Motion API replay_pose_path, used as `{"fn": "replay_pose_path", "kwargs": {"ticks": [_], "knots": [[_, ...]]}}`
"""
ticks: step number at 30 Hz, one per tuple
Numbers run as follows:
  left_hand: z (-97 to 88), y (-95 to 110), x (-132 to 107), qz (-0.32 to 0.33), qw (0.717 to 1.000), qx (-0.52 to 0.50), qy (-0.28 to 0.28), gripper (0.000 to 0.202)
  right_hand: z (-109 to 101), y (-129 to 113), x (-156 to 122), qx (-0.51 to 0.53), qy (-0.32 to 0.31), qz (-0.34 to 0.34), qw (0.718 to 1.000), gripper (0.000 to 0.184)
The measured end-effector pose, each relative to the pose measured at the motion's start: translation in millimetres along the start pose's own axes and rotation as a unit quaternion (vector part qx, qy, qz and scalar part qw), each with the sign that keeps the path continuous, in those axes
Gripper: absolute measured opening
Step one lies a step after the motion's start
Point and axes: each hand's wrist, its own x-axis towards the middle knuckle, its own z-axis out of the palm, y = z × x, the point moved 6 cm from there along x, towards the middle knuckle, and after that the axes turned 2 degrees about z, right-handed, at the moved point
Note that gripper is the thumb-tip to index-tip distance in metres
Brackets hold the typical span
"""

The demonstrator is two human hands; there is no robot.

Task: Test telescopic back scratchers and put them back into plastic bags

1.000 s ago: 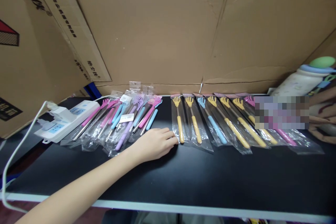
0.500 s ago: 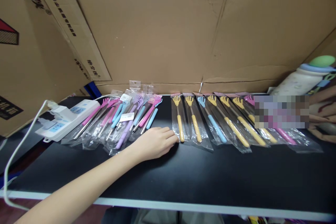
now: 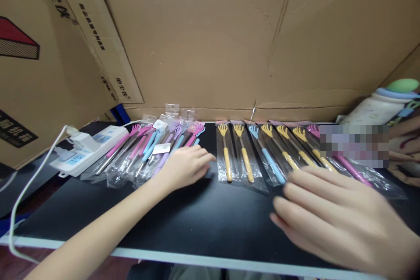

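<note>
My left hand (image 3: 188, 167) is over the table at the near end of a loose pile of back scratchers (image 3: 161, 162) in clear bags. Its fingers are apart and bent a little, with nothing visible in them. To its right lies a row of bagged back scratchers: yellow ones (image 3: 227, 164), a blue one (image 3: 273, 166) and a pink one (image 3: 354, 170). My right hand (image 3: 337, 214), somewhat blurred, hovers in front of the row and hides some handle ends. Its fingers curve loosely, and I see nothing held there.
A white power strip (image 3: 87, 151) with a plug and cable stands at the left. Cardboard (image 3: 203, 39) walls the back of the black table (image 3: 197, 232). A white bottle (image 3: 374, 107) leans at the right, near what look like another person's fingers (image 3: 405, 140). One patch there is pixelated.
My right hand has come into view at the lower right. My left hand has drawn slightly left, away from the first yellow scratcher's handle. The view has shifted a little.
</note>
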Motion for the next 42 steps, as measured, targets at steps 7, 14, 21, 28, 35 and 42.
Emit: {"fn": "replay_pose_path", "kwargs": {"ticks": [7,14,21,28,35,42], "knots": [[-16.4,-79.1,-19.4,-0.325,0.941,0.072,-0.066,0.027,62.5,2.3,55.6,0.014,-0.111,-0.049,0.993,0.017],[3.5,-95.8,-28.2,-0.396,0.901,0.041,-0.171,0.036,94.6,5.6,38.2,0.024,-0.089,-0.064,0.994,0.023],[5.2,-95.7,-27.6,-0.394,0.903,0.033,-0.169,0.029,99.8,6.3,33.7,0.052,-0.099,-0.05,0.992,0.025],[8.9,-93.7,-24.9,-0.382,0.911,0.033,-0.155,0.038,100.9,3.7,31.1,0.059,-0.103,-0.048,0.992,0.024],[9.5,-93.4,-25.7,-0.384,0.91,0.047,-0.152,0.023,100.4,2.2,31.1,0.058,-0.102,-0.04,0.992,0.026],[1.1,-96.7,-26.0,-0.402,0.909,0.051,-0.103,0.025,101.0,3.6,31.1,0.071,-0.119,-0.036,0.99,0.024]]}}
